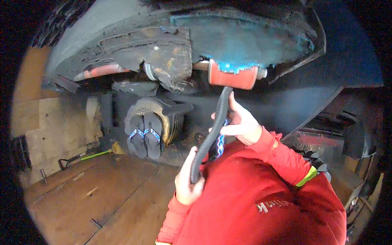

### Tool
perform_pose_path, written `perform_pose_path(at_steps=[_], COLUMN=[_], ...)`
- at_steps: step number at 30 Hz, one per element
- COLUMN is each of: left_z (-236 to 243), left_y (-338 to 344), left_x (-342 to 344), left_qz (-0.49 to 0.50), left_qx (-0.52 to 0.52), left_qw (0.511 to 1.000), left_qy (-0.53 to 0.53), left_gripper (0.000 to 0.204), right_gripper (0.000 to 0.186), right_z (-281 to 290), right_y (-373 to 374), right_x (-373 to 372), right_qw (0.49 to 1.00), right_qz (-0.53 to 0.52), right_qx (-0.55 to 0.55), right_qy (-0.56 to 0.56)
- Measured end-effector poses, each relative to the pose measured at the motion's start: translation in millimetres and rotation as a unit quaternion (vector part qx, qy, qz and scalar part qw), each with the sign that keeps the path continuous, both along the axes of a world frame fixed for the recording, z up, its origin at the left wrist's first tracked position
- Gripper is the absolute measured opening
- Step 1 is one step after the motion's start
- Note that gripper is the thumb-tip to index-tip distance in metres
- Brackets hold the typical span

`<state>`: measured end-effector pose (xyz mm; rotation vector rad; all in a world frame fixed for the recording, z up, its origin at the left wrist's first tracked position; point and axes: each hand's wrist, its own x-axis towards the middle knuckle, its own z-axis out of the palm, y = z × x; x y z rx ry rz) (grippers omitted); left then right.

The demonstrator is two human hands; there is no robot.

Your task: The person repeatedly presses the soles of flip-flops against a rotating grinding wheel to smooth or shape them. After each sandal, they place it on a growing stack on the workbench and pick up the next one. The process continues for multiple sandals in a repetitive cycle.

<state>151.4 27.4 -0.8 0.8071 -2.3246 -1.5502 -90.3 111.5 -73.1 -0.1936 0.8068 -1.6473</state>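
Observation:
With both hands I hold a dark flip-flop [208, 141] on edge, its sole side turned left and its blue-and-white woven strap facing right. My left hand [188, 180] is closed around the lower end. My right hand [241, 123] grips the upper part, fingers around the sole and strap. The flip-flop's upper end meets the lower edge of a red sanding drum [232, 76]; whether they touch I cannot tell. Left of my hands, a pair of dark flip-flops [146, 136] with the same blue-and-white straps leans against a rounded, dusty duct-like piece [173, 122].
A worn dark hood [249, 38] with blue dust overhangs the drum. Another red roller [100, 72] sits under its left side. A green-handled tool [96, 154] lies by the wooden wall. At right, a slanted dark panel [314, 108] borders a cluttered shelf [322, 141].

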Motion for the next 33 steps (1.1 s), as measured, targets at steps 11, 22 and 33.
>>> perform_pose_path(at_steps=[11, 22, 33], left_z=[-62, -81, -65], left_y=[-52, -68, -39], left_x=[-142, -191, -145], left_qz=[-0.066, -0.082, 0.011], left_qx=[0.144, 0.129, 0.216], left_qw=[0.987, 0.988, 0.973], left_qy=[0.032, -0.017, 0.076], left_gripper=[0.059, 0.037, 0.054], right_gripper=[0.113, 0.068, 0.061], right_z=[-36, -20, -51], right_y=[8, -9, 1], right_x=[15, -26, 8], right_qw=[0.923, 0.998, 0.59], right_qz=[-0.001, -0.025, -0.157], right_qx=[-0.014, 0.01, 0.13], right_qy=[0.386, 0.048, 0.781])
